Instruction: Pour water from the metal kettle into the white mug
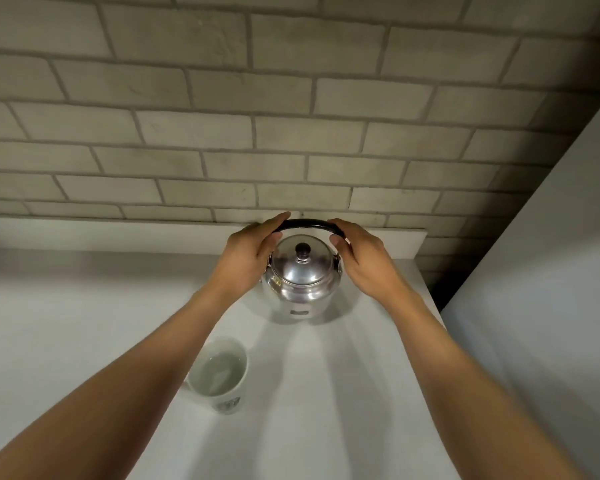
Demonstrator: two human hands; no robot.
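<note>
A shiny metal kettle (pixel 300 282) stands upright on the white counter (pixel 84 306) close to the back wall, lid on, with a black knob and a black arched handle (pixel 305 223). My left hand (pixel 253 254) grips the handle's left end and my right hand (pixel 361 258) grips its right end. The white mug (pixel 219 374) stands nearer to me, left of the kettle, partly hidden by my left forearm. Water is visible inside the mug.
A grey brick wall (pixel 291 133) rises right behind the kettle. A tall white panel (pixel 551 271) stands at the right of the counter, with a dark gap between them. The counter's right edge runs close to my right forearm.
</note>
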